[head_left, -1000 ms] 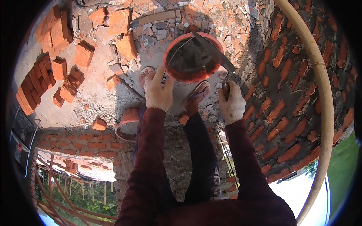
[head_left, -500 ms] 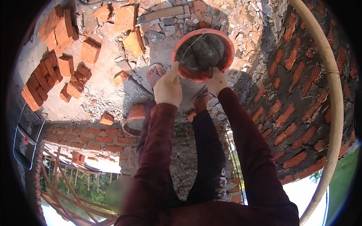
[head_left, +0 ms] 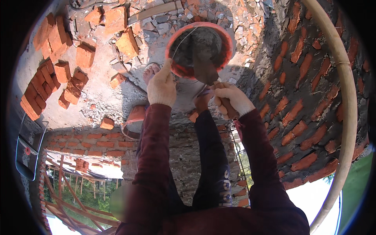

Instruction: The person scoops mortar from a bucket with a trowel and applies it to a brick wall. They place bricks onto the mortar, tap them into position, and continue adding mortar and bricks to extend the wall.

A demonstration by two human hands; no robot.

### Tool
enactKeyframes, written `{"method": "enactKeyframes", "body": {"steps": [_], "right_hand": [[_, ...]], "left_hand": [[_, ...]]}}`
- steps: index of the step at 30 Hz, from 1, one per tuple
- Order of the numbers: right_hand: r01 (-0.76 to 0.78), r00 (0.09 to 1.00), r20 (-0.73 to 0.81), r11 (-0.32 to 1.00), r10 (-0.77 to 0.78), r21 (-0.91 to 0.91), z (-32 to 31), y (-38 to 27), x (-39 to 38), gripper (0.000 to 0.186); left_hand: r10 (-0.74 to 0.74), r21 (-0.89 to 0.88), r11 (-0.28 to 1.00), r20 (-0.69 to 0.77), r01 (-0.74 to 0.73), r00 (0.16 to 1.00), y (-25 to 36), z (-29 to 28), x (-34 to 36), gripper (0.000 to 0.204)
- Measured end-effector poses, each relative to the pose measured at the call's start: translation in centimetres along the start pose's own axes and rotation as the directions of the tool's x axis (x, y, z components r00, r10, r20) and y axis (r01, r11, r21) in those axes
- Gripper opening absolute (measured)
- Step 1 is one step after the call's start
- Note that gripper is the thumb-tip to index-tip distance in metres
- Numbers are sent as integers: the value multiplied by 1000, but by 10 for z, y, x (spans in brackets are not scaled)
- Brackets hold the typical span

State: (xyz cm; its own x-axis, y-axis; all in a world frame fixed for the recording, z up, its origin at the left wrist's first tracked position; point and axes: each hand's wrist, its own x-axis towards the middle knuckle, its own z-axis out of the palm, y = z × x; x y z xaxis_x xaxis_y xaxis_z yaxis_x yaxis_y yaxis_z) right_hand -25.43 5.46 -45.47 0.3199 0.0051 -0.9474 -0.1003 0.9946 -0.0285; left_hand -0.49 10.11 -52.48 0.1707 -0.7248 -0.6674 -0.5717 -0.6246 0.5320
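A round orange pan [head_left: 225, 37] holding grey mortar sits on the rubble-strewn concrete floor ahead of me. My left hand [head_left: 161, 87], in a pale work glove, grips the pan's near rim. My right hand [head_left: 230, 100], also gloved, is closed on the wooden handle of a trowel [head_left: 205, 64]. The trowel's dark blade lies inside the pan on the mortar. My sandalled foot [head_left: 150, 71] shows just left of the pan. Dark red sleeves cover both forearms.
A curved red-brick wall [head_left: 301, 102] with wet mortar joints rises on the right, beside a bent bamboo pole [head_left: 346, 90]. Loose bricks [head_left: 58, 78] and broken pieces lie scattered at left. A second orange pan [head_left: 133, 121] rests near the ledge edge, with a drop below.
Both hands moved closer to the pan. The left hand took hold of its rim, and the right hand brought the trowel blade into the mortar.
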Motion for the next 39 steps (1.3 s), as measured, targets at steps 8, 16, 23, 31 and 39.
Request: {"method": "enactKeyframes", "body": {"steps": [8,16,23,31,39], "right_hand": [[-346,771,-97,-285,-630,-894,-24,-58,39,40],[56,947,-226,807,-230,-588,-3,14,127,37],[-134,813,443,619,-378,774,-20,-1,106,35],[-59,997,-52,985,51,-165,-19,-28,58,34],[-185,922,-339,557,-186,-809,6,-46,70,31]], "left_hand": [[-16,-34,999,-22,15,1000,24,-3,-4,42],[51,106,993,-14,-49,999,2,10,-3,42],[63,-73,995,38,-61,997,-6,4,1,42],[3,-76,997,126,6,992,0,-5,10,41],[73,-151,988,223,-39,972,-1,-23,8,42]]}}
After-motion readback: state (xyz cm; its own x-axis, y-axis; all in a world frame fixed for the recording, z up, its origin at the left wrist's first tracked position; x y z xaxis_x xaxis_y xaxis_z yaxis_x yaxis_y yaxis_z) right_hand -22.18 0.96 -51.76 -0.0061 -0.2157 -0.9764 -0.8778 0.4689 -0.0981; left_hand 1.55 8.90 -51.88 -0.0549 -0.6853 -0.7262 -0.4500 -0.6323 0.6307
